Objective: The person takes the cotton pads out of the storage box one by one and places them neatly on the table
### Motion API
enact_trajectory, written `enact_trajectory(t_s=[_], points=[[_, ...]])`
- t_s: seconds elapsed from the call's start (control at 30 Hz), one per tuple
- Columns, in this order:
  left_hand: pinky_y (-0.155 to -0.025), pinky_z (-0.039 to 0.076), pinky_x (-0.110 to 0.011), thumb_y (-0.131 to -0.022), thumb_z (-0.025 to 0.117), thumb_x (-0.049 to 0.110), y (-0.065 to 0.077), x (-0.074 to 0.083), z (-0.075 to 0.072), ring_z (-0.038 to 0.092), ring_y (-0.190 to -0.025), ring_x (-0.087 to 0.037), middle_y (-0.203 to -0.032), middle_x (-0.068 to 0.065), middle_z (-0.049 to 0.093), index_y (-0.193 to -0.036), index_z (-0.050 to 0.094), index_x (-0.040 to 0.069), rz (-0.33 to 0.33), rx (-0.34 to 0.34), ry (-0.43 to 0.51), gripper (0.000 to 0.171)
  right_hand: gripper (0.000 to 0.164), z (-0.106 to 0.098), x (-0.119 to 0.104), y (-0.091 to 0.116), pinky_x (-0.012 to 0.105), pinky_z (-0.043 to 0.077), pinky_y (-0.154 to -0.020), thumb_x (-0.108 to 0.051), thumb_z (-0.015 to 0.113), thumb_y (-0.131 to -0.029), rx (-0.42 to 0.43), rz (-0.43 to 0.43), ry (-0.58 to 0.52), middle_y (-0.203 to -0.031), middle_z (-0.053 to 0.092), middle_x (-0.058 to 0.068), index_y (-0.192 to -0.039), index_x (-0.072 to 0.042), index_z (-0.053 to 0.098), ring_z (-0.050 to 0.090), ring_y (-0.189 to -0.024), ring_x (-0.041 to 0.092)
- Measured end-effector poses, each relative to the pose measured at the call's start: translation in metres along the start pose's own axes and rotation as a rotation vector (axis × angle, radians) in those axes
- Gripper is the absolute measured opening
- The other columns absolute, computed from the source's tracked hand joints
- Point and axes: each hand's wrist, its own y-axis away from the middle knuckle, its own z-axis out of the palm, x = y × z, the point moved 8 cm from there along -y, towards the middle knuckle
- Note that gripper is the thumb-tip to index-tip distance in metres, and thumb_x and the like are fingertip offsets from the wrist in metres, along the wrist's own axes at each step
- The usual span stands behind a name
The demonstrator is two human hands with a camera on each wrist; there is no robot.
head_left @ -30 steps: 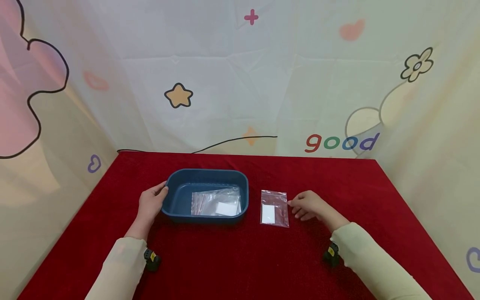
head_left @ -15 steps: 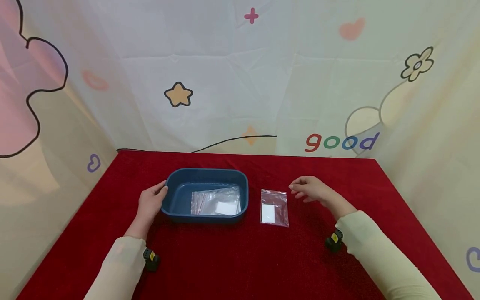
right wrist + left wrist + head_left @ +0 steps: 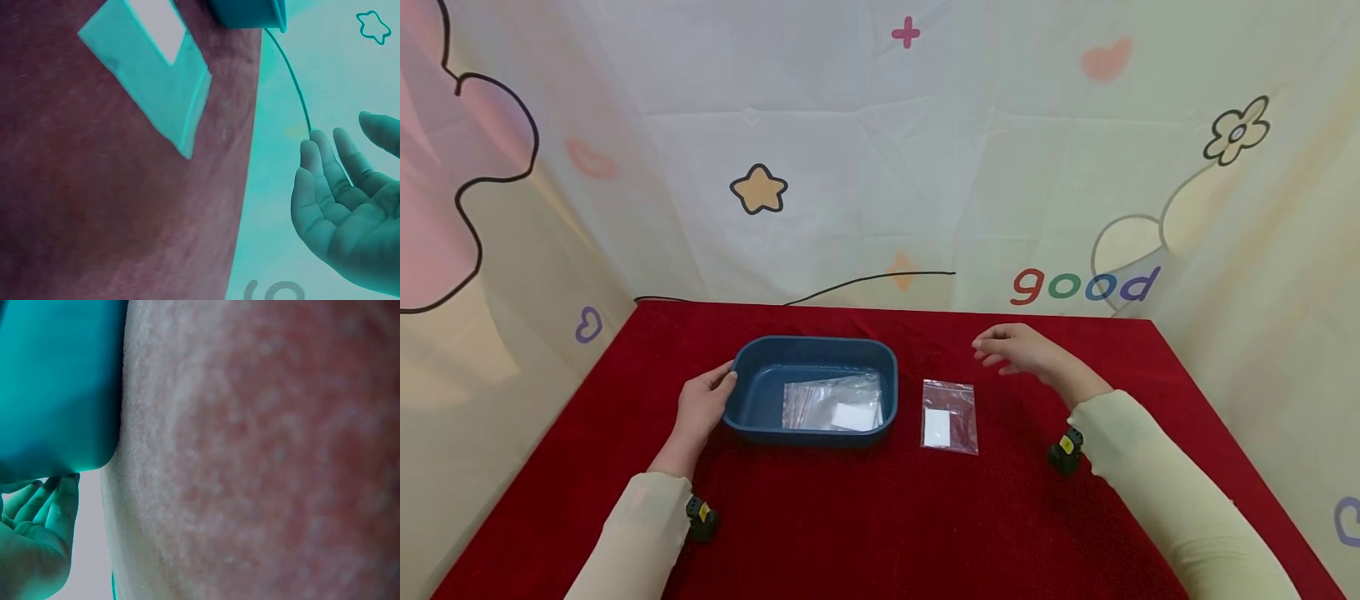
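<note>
On the left, a dark blue plastic bin (image 3: 812, 436) stands on the cloth. My left hand (image 3: 698, 410) holds its left rim, thumb at the edge and fingers against the outer wall, as the left wrist view also shows. Several clear zip bags (image 3: 808, 400) lie overlapping inside, a white card in the top one. Right of the bin, one more zip bag (image 3: 962, 408) lies flat, with a white card (image 3: 937, 427) in its lower left corner. My right hand (image 3: 1017, 348) hovers beyond that bag's upper right, fingers loosely curled and nothing in them.
A red cloth (image 3: 850, 525) covers the table. Behind it hangs a pale printed curtain (image 3: 850, 217) with a star, hearts and the word "good". Dark wrist cameras (image 3: 703, 518) are strapped at both cuffs.
My right hand has drawn off the right edge of the flat zip bag, moving up and away toward the table's far side. The left hand, bin and bags stay put.
</note>
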Motion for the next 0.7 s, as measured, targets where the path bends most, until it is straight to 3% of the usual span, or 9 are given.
enact_trajectory(t_s=[0.3,0.7], points=[[-0.120,0.040,-0.051,-0.110,0.045,0.023,-0.001,0.001,0.001,0.037,-0.152,-0.037,-0.162,-0.021,0.039,-0.156,0.039,0.003,0.000,-0.006,-0.010,0.051,0.040,-0.001,-0.026,-0.006,0.046,0.054,-0.106,-0.027,0.051,-0.108,-0.018,-0.036,0.018,-0.132,0.064,0.023,-0.135,0.001,0.058,0.065,-0.118,0.030],[-0.119,0.042,-0.051,-0.110,0.044,0.026,-0.001,-0.001,-0.002,0.040,-0.150,-0.038,-0.163,-0.021,0.038,-0.157,0.039,0.004,0.002,-0.017,-0.018,0.051,0.044,0.013,-0.057,-0.021,0.052,0.051,-0.109,-0.028,0.053,-0.106,-0.059,-0.076,0.022,-0.134,0.062,0.024,-0.138,0.001,0.056,0.062,-0.119,0.032]])
